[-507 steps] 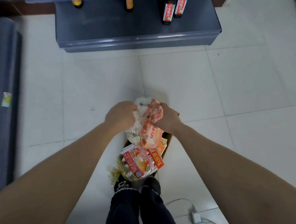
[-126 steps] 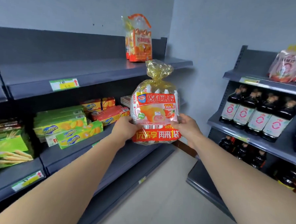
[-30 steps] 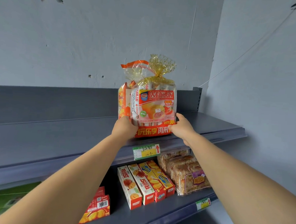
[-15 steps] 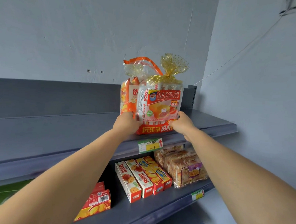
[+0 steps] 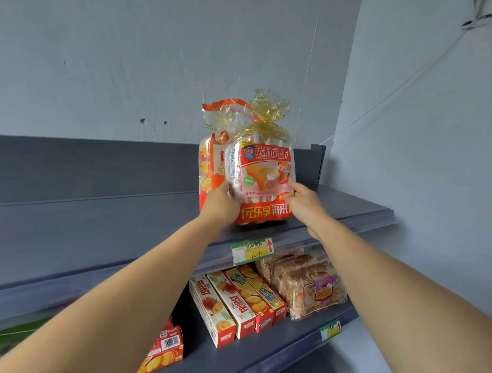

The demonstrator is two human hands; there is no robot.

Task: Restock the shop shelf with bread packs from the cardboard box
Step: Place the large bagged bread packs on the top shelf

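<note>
A clear bread pack (image 5: 264, 173) with a red-orange label and a gold tied top stands upright on the top grey shelf (image 5: 337, 211). My left hand (image 5: 219, 205) grips its lower left side. My right hand (image 5: 302, 202) holds its lower right side, fingers on the label. A second similar pack (image 5: 212, 159) with an orange handle stands just behind and to the left, touching it. The cardboard box is out of view.
A price tag (image 5: 251, 250) hangs on the top shelf's front edge. Below stand biscuit boxes (image 5: 233, 302) and a wrapped bread bag (image 5: 308, 283). A red box (image 5: 163, 350) lies lower left. The top shelf stretches bare to the left. A wall corner closes the right.
The pack has come down from just above the shelf edge onto the top shelf, in front of the other pack. Both hands stay on its sides.
</note>
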